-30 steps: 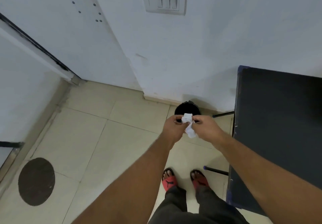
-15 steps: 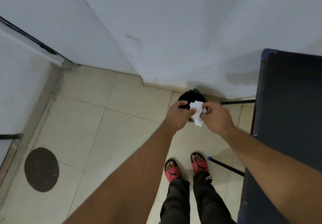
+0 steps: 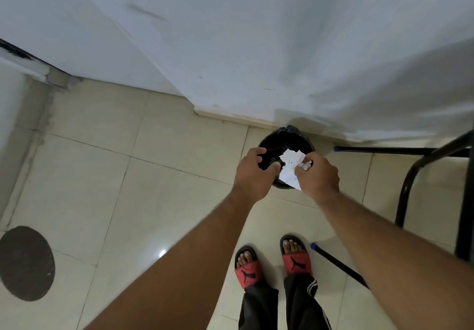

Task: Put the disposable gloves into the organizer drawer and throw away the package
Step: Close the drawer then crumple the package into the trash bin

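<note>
You stand on a floor (image 3: 107, 175) of pale cream tiles with thin grout lines, glossy enough to carry a small glare spot near your left forearm. A white wall (image 3: 256, 34) meets it along a low skirting, scuffed in places, and a step in the wall forms a corner above the bin (image 3: 282, 139). The bin is black, lined with a black bag, and sits on the floor against the skirting. A dark round patch (image 3: 25, 263) marks the tiles at the left edge. Black metal legs (image 3: 407, 188) with blue tips stand at the right.

Your right hand (image 3: 318, 178) pinches the crumpled white package (image 3: 291, 165) between thumb and fingers, holding it over the bin's mouth. Your left hand (image 3: 256, 173) is beside it, fingers curled and spread apart, holding nothing; its thumb is just beside the package, and I cannot tell if they touch. Your red and black slides (image 3: 272, 263) are on the tiles below.
</note>
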